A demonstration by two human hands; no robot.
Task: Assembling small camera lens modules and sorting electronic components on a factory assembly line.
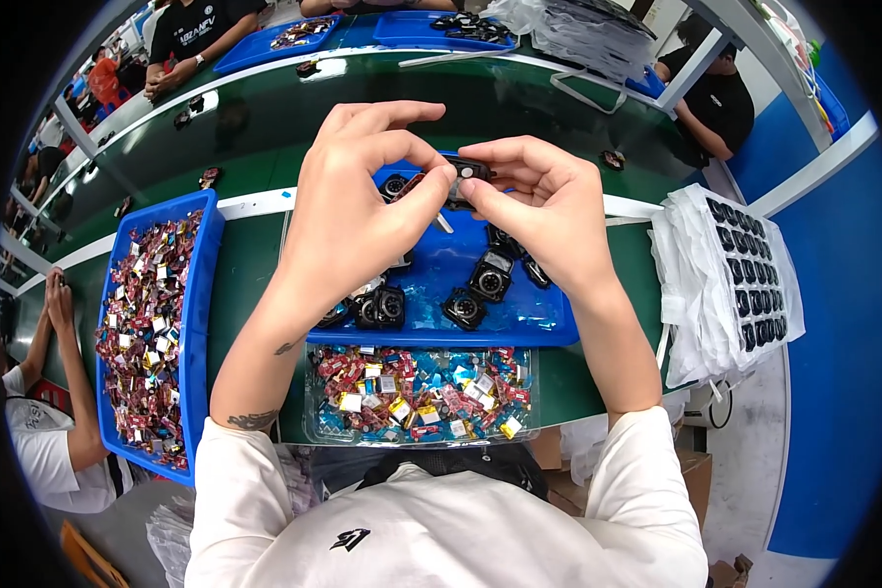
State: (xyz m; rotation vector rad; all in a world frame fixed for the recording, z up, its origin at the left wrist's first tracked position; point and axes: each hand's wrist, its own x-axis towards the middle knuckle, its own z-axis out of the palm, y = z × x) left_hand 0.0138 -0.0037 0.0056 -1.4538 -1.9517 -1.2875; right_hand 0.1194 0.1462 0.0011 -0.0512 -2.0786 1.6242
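My left hand [363, 186] is closed in a pinch, thumb against forefinger, on a small red circuit board [410, 186] that shows past the fingers. Beside it, my right hand [544, 201] grips a black watch case [470, 169] between thumb and fingers. Both pieces are close together, and my fingertips hide whether they touch. Below my hands lies a blue tray [431, 333] with several black watch cases [490, 279] in it. Nearest my body, a clear plastic tray [314, 431] holds a heap of red circuit boards with small yellow and white battery cells [399, 409].
To the left stands a long blue bin [206, 265] full of red circuit boards. A stack of white trays [745, 265] with black cases is at the right. Beyond runs a green conveyor [363, 93] with scattered parts. Several people work around it.
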